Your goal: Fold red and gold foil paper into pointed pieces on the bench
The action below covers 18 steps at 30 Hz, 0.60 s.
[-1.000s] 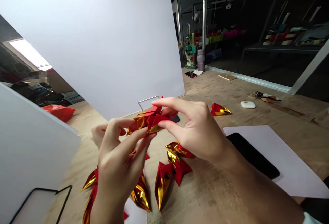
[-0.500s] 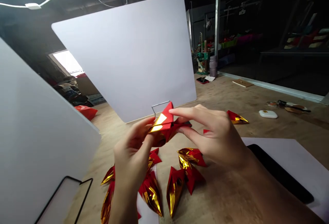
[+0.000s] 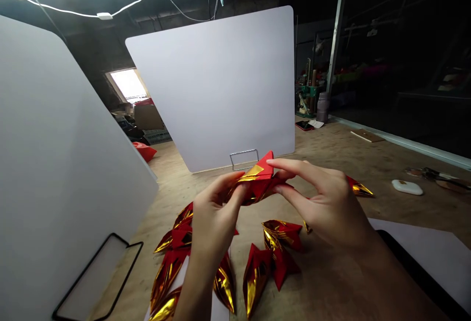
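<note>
Out front of the flat white panel point(image 3: 217, 90), left hand point(image 3: 217, 210) and right hand point(image 3: 326, 196) both pinch one folded red-and-gold foil piece point(image 3: 265, 170); pointed red-and-gold foil pieces point(image 3: 256, 272) farther out look finished, this one, can't tell.

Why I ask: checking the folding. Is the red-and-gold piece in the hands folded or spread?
Folded: the piece shows creased edges and overlapping layers.

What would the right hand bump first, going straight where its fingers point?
The right hand would meet the red-gold piece it touches; then probably the left hand, though depth is unclear.
</note>
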Each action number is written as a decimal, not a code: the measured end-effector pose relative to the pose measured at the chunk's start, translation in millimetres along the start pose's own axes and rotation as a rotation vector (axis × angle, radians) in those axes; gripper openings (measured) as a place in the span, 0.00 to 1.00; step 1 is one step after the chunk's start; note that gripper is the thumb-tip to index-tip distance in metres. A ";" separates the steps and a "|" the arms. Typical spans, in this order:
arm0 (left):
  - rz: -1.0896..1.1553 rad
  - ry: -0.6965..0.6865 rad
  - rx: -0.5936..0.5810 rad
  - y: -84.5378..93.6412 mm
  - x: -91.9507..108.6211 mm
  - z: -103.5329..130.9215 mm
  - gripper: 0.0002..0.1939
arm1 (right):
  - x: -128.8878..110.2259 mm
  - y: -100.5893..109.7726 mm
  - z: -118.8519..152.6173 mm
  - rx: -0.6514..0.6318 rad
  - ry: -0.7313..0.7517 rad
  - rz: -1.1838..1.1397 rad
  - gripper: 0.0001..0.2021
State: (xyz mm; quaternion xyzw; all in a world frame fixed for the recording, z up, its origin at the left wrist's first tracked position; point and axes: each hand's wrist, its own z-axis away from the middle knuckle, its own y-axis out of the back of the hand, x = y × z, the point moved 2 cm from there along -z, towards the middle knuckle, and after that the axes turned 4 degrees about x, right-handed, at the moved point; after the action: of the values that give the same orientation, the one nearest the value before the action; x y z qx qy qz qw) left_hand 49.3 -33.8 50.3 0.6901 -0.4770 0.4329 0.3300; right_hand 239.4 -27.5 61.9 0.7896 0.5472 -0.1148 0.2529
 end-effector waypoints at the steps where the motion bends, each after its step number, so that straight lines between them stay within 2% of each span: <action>1: -0.003 0.009 -0.024 0.2 -1.3 -0.7 0.08 | 0.4 0.0 0.2 0.003 -0.002 0.005 0.22; 10: 0.027 0.036 0.038 1.2 3.2 -0.1 0.04 | -0.3 -1.8 1.6 0.008 0.021 -0.026 0.24; 15: -0.022 0.065 -0.033 4.5 3.5 -1.9 0.16 | 0.7 -0.5 0.5 0.058 0.027 -0.021 0.21; 18: -0.124 0.158 0.050 10.5 -1.7 -5.8 0.17 | 1.9 -0.9 -2.3 0.037 0.057 -0.029 0.20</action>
State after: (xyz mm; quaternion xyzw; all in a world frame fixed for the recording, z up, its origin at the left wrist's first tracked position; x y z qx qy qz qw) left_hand 37.4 -31.6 51.5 0.6900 -0.3947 0.4765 0.3755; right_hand 239.0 -24.6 62.7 0.7892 0.5632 -0.1062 0.2207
